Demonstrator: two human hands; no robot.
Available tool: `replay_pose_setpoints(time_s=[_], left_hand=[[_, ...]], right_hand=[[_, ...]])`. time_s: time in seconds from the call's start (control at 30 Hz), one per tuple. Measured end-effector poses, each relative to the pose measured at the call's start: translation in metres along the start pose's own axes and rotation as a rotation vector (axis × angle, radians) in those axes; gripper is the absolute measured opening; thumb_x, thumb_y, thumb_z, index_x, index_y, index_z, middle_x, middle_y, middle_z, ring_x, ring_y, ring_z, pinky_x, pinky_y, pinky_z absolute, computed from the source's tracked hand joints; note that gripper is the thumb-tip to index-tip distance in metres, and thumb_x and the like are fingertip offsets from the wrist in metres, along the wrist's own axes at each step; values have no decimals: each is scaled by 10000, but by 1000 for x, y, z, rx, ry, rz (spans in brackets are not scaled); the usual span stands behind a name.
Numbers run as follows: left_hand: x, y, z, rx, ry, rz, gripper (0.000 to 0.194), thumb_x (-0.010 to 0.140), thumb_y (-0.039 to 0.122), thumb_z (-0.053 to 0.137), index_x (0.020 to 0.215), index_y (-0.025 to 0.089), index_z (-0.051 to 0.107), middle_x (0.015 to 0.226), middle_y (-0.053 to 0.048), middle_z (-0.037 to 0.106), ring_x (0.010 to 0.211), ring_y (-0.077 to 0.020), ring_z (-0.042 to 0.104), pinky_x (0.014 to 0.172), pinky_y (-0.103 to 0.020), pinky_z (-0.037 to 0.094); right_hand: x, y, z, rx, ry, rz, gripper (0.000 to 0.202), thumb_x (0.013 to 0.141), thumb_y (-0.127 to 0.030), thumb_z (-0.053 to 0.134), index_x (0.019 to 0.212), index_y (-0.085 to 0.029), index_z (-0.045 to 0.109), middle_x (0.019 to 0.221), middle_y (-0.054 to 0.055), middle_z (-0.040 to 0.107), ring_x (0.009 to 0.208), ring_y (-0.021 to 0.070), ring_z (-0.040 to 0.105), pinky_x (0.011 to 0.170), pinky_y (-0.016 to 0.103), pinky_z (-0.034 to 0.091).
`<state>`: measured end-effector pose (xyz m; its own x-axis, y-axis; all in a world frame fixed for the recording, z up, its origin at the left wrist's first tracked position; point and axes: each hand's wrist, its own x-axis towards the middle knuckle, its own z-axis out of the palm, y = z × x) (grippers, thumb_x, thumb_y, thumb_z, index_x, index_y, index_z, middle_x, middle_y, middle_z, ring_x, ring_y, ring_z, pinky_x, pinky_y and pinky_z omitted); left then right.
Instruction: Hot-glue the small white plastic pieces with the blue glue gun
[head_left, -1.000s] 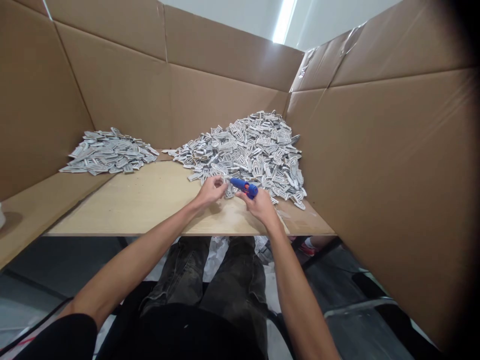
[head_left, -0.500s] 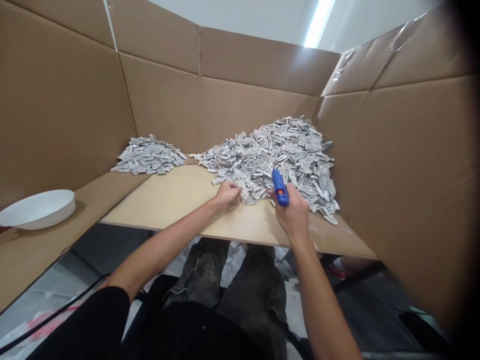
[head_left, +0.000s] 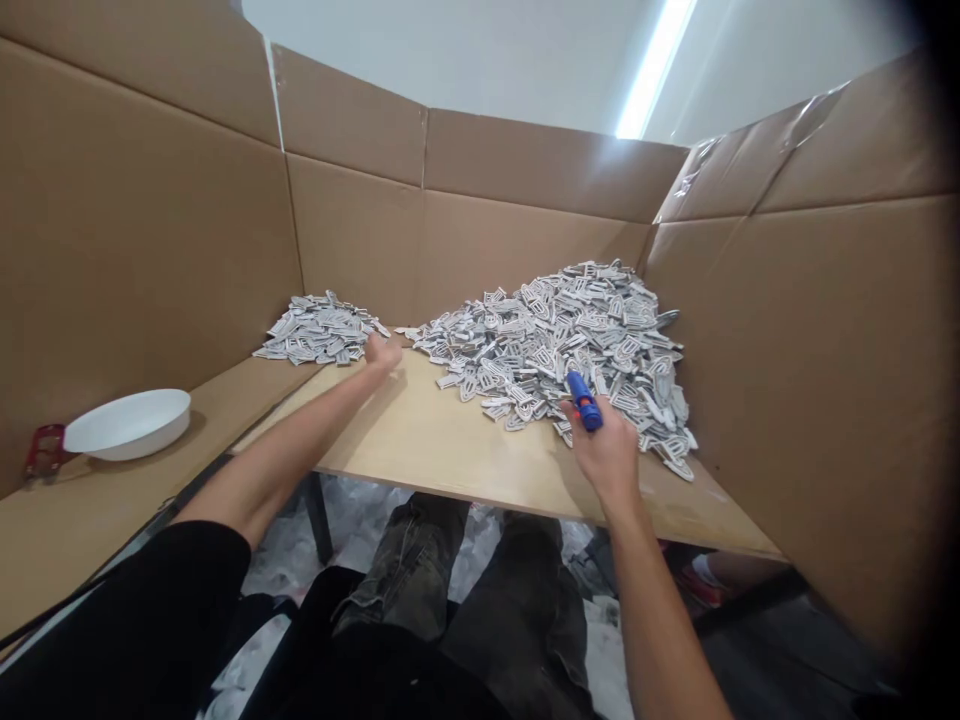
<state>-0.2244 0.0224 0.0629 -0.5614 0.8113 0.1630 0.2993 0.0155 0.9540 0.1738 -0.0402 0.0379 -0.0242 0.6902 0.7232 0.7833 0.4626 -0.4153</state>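
Observation:
My right hand (head_left: 606,448) is wrapped round a blue hand tool (head_left: 584,402) with a red part; its exact kind does not show. It is at the front edge of a large heap of grey-white flat slotted pieces (head_left: 555,320). Off to the left, my left hand (head_left: 384,352) is closed at the right edge of a smaller pile of similar pieces (head_left: 319,330). One grey-white slotted piece (head_left: 382,328) shows at its fingertips, seemingly pinched there. My fingers partly hide it.
A wooden board (head_left: 435,440) lies in front of me. Cardboard walls (head_left: 480,240) stand behind and on both sides. At the left are a white bowl (head_left: 139,425) and a red object (head_left: 46,452) beside it. Someone's foot (head_left: 705,580) shows under the table at the right.
My left hand has moved left from the large heap's front edge to the smaller pile. My right hand stays near the heap with the blue tool. The camera view has shifted, bringing the red object into sight.

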Motion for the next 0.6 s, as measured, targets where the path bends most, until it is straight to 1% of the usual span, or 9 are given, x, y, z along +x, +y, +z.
replay_pose_setpoints(time_s=[0.07, 0.13, 0.2, 0.23, 0.3, 0.37, 0.43, 0.53, 0.6], left_hand=[[-13, -16, 28, 74, 22, 20, 335, 901, 15, 666, 718, 204, 459, 633, 53, 409, 740, -133, 428, 782, -270, 346], [-29, -27, 58, 122, -34, 92, 222, 875, 101, 731, 740, 173, 570, 745, -12, 566, 840, -175, 526, 865, -292, 404], [-44, -32, 83, 256, -150, 292, 59, 895, 195, 726, 881, 154, 686, 961, -97, 688, 1031, -247, 595, 1001, -349, 436], [-51, -33, 94, 340, -218, 408, 122, 916, 240, 703, 1001, 156, 725, 1101, -134, 708, 1148, -285, 595, 1073, -392, 429], [-64, -33, 109, 499, -344, 592, 333, 958, 322, 641, 1257, 200, 721, 1381, -173, 649, 1370, -355, 513, 1185, -507, 373], [-74, -31, 119, 590, -415, 647, 433, 985, 385, 594, 1392, 258, 673, 1551, -174, 539, 1490, -409, 400, 1218, -621, 313], [-78, -30, 126, 635, -423, 639, 415, 999, 393, 565, 1373, 252, 677, 1570, -181, 511, 1495, -429, 375, 1205, -661, 310], [-74, -31, 130, 619, -375, 617, 267, 970, 248, 564, 1181, 185, 714, 1379, -190, 615, 1382, -384, 474, 1171, -556, 386], [-68, -33, 130, 555, -331, 607, 225, 914, 146, 576, 1102, 167, 699, 1261, -179, 649, 1306, -355, 520, 1137, -483, 421]], right_hand=[[0, 1, 3, 15, -66, -3, 461, 977, -690, 526, 818, -258, 556, 708, 76, 636, 655, 244, 541, 653, 328, 339], [-1, 3, 4, 15, -144, -3, 416, 972, -646, 554, 833, -255, 575, 724, 78, 656, 671, 251, 567, 657, 326, 346], [-1, 5, 5, -16, -224, 10, 354, 974, -584, 577, 863, -248, 595, 750, 75, 676, 691, 255, 593, 664, 320, 352], [-2, 6, 6, -41, -261, 23, 319, 975, -548, 589, 884, -243, 607, 766, 74, 686, 703, 257, 606, 667, 316, 355], [-2, 8, 7, -104, -326, 59, 232, 962, -460, 626, 931, -230, 631, 800, 75, 706, 726, 259, 629, 672, 308, 359], [-3, 8, 8, -158, -386, 83, 144, 933, -351, 666, 977, -214, 653, 854, 88, 732, 765, 260, 652, 684, 302, 365], [-3, 8, 8, -189, -444, 94, 116, 900, -256, 690, 999, -200, 668, 908, 105, 752, 809, 260, 669, 703, 297, 373], [-5, 6, 8, -173, -509, 97, 133, 868, -190, 706, 997, -194, 676, 930, 101, 758, 836, 252, 673, 721, 287, 387], [-7, 4, 9, -129, -523, 84, 146, 859, -186, 710, 1000, -196, 673, 938, 89, 757, 840, 246, 671, 731, 282, 398]])
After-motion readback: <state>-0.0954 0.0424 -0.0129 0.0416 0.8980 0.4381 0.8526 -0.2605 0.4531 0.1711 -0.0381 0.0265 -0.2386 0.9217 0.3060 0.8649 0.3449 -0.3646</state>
